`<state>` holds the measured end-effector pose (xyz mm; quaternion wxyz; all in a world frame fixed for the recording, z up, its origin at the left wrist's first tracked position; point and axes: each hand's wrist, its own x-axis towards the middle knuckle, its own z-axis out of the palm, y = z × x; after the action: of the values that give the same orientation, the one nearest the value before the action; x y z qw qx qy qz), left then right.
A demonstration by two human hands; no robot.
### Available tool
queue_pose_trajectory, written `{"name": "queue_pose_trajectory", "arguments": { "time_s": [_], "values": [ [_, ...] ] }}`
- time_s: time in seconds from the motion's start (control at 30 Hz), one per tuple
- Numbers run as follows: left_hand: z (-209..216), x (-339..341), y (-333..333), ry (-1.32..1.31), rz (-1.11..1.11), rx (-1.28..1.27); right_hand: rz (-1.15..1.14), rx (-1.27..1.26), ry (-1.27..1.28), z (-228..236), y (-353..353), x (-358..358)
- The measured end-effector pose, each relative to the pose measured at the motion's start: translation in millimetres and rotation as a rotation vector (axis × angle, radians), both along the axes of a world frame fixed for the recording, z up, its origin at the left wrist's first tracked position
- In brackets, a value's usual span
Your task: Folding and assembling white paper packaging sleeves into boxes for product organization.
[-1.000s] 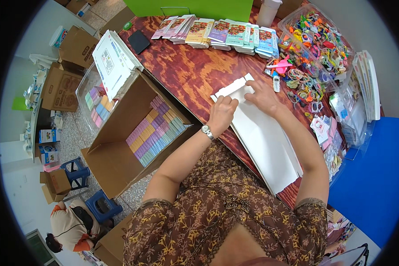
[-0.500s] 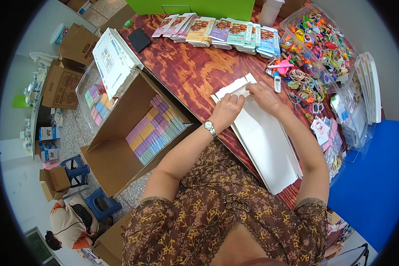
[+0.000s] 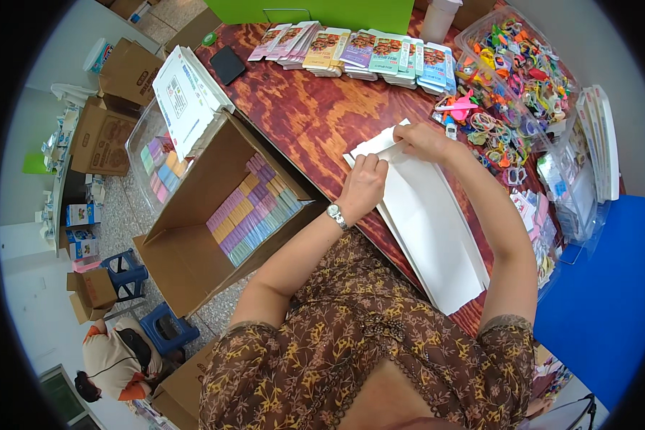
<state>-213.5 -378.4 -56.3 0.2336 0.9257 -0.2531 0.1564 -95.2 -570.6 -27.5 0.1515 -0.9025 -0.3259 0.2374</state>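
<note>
A long white cardboard box (image 3: 433, 229) lies aslant in front of me, with raised fold lines along its sides. My left hand (image 3: 365, 183), with a watch on the wrist, is closed on the left edge near its far end. Across from it, my right hand (image 3: 424, 143) bends over the far end with its fingers curled onto the end flap (image 3: 392, 149). Both hands grip the white cardboard; the fingertips are partly hidden.
An open brown carton (image 3: 193, 236) of pastel packs stands to my left. Rows of colourful small boxes (image 3: 365, 54) line the far side of the table (image 3: 301, 107). At the right are a clear bin (image 3: 523, 72) of bright trinkets and loose rings (image 3: 491, 140). A person (image 3: 122, 358) sits behind left.
My right hand has shifted slightly left and curled further over the far end flap. The left hand has slid a little toward me along the edge.
</note>
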Motion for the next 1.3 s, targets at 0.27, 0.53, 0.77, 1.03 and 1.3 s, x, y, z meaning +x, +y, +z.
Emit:
{"name": "queue_pose_trajectory", "arguments": {
  "time_s": [0.27,0.53,0.77,1.03,1.3],
  "values": [
    [1,-18,3,0.028,-0.004,-0.153,0.019,0.152,-0.079,-4,-8,-7],
    [-1,-29,-1,0.090,0.202,-0.462,0.051,0.096,-0.272,-1,-10,-23],
    [6,-10,8,0.241,0.237,-0.460,0.021,0.257,-0.462,-15,-19,-37],
    [5,-10,5,0.233,0.122,-0.307,-0.004,0.224,-0.534,-29,-29,-56],
    [13,-5,9,0.354,0.038,-0.379,-0.002,0.260,-0.741,-33,-27,-64]
  ]
}}
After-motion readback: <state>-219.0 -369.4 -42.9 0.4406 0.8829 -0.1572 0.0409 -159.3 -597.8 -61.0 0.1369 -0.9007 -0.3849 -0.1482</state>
